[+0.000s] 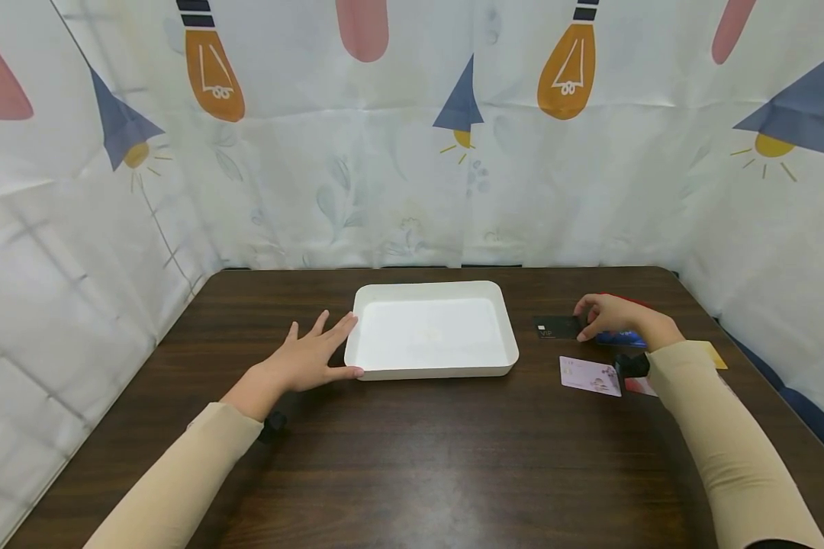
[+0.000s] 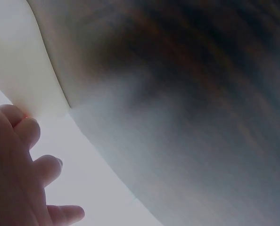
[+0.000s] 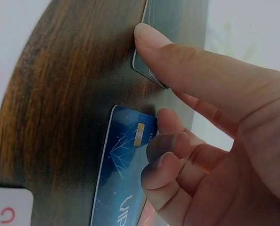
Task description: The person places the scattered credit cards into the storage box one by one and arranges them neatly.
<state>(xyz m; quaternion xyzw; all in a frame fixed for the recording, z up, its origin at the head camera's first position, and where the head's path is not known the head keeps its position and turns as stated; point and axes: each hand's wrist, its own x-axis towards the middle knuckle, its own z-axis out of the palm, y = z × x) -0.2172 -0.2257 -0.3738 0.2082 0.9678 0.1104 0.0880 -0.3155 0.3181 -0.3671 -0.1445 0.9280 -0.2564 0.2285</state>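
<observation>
My left hand [image 1: 298, 362] has its fingers spread, with the fingertips and thumb at the left side of a white rectangular tray [image 1: 431, 374]. In the left wrist view, its fingers [image 2: 48, 170] show beside the pale tray wall [image 2: 31, 70]. On the right, my right hand [image 1: 614, 316] pinches the right end of a black VIP card [image 1: 552, 328]. The right wrist view has the thumb on that black card [image 3: 154, 59], near a corner, while the index fingertip is hidden. The other fingers curl above a blue VIP card [image 3: 123, 150].
Nearer the front lies a lilac card [image 1: 589, 375], next to a pink card [image 1: 638, 386] partly covered by the wrist camera. A yellow card [image 1: 714, 354] and a red card [image 1: 625, 299] show around the right wrist. A patterned curtain [image 1: 398, 191] hangs behind the dark wooden table [image 1: 412, 473].
</observation>
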